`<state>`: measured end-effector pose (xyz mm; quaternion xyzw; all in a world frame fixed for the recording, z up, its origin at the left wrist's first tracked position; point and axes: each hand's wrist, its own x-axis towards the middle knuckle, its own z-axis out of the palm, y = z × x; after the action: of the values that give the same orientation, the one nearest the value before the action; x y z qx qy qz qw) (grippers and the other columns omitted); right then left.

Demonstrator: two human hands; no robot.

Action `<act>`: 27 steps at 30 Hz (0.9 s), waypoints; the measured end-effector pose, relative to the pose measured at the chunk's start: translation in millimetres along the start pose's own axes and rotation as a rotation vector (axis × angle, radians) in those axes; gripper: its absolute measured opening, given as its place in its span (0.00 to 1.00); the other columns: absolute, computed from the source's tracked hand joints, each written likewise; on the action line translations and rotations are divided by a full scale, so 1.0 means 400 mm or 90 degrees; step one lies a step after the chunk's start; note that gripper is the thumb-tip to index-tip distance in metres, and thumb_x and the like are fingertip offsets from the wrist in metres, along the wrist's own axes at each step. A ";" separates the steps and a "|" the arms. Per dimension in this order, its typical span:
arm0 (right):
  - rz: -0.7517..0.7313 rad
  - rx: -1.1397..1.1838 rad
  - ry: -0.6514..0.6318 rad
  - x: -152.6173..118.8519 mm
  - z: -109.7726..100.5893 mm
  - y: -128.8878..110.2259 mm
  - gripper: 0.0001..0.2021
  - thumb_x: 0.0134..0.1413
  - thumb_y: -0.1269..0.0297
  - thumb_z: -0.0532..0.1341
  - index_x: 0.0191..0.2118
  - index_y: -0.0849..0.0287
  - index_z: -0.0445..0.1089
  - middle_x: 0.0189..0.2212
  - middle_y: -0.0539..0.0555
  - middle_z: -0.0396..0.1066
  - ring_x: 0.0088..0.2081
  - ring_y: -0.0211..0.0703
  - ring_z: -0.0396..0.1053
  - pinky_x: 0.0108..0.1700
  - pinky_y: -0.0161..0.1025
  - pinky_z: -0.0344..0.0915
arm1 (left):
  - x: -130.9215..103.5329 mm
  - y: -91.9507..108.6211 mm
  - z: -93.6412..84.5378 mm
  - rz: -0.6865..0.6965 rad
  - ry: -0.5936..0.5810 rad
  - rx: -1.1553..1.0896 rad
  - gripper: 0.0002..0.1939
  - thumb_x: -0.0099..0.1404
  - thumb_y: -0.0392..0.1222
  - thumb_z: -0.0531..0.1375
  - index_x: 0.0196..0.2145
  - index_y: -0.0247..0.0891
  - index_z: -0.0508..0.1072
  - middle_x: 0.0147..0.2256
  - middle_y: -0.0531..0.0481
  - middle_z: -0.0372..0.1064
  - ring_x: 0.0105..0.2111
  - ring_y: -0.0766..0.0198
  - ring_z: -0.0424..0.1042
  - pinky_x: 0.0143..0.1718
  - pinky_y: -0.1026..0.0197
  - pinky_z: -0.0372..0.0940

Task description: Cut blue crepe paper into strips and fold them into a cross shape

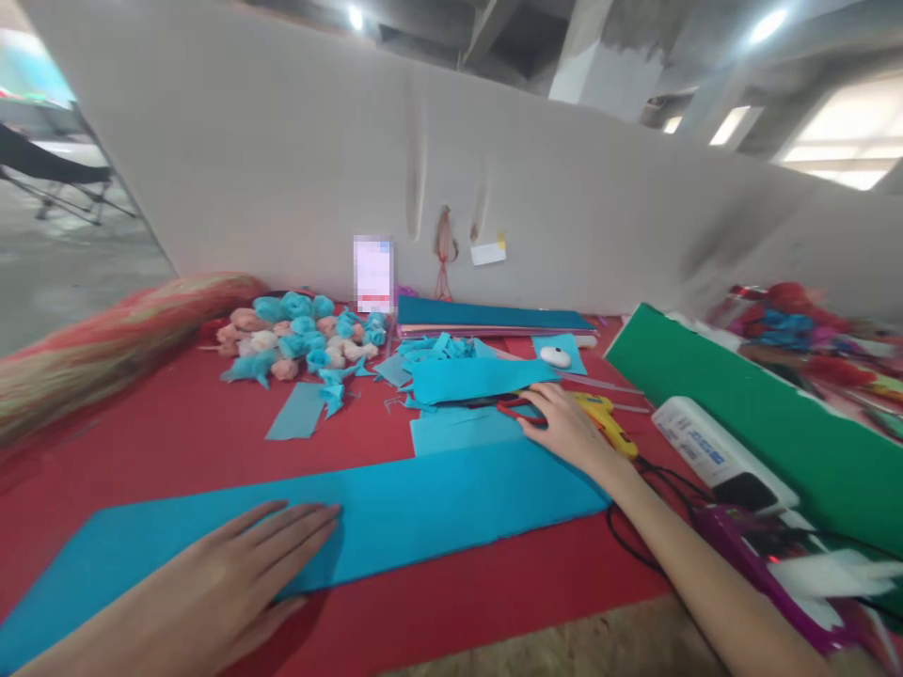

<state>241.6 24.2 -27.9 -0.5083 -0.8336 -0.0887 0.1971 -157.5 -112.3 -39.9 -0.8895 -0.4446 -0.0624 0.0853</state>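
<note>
A long blue sheet (437,512) lies across the red tabletop (232,437). My left hand (244,578) rests flat on its left part, fingers stretched out. Beyond the sheet's right part, my right hand (561,423) has its fingers curled at the red handle (518,411) of a tool, whose other end is hidden under a smaller blue piece (480,378). A yellow glue gun (610,423) lies just right of my right hand. Pale blue paper (451,432) lies between the sheet and the smaller piece.
Blue and pink paper flowers (303,329) are heaped at the back left, near an upright phone (373,273). Stacked sheets (494,316) lie against the grey partition. A white power strip (723,451), black cables and a green board (754,404) occupy the right side.
</note>
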 end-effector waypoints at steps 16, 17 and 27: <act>-0.269 0.021 -0.083 -0.187 -0.033 -0.229 0.15 0.55 0.67 0.54 0.48 0.56 0.67 0.47 0.55 0.71 0.47 0.50 0.70 0.44 0.47 0.71 | -0.007 0.032 -0.068 0.119 -0.016 -0.088 0.17 0.68 0.34 0.50 0.51 0.48 0.66 0.44 0.49 0.69 0.42 0.59 0.66 0.43 0.60 0.62; -0.274 0.012 -0.102 -0.185 -0.036 -0.224 0.16 0.54 0.68 0.54 0.49 0.55 0.67 0.48 0.54 0.71 0.47 0.49 0.69 0.45 0.47 0.71 | -0.007 0.031 -0.069 0.124 -0.018 -0.090 0.18 0.67 0.34 0.50 0.52 0.49 0.66 0.45 0.49 0.69 0.42 0.59 0.66 0.44 0.60 0.62; -0.349 -0.093 -0.151 -0.184 -0.077 -0.128 0.32 0.42 0.80 0.48 0.55 0.57 0.63 0.53 0.52 0.67 0.51 0.46 0.68 0.45 0.42 0.72 | -0.077 -0.017 -0.040 0.026 -0.063 -0.039 0.23 0.61 0.32 0.55 0.53 0.45 0.66 0.52 0.53 0.66 0.52 0.58 0.63 0.54 0.59 0.57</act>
<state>233.5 -70.3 -28.3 -0.2841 -0.9483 -0.1383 0.0300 -182.0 -135.7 -29.5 -0.9027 -0.4276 -0.0306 0.0371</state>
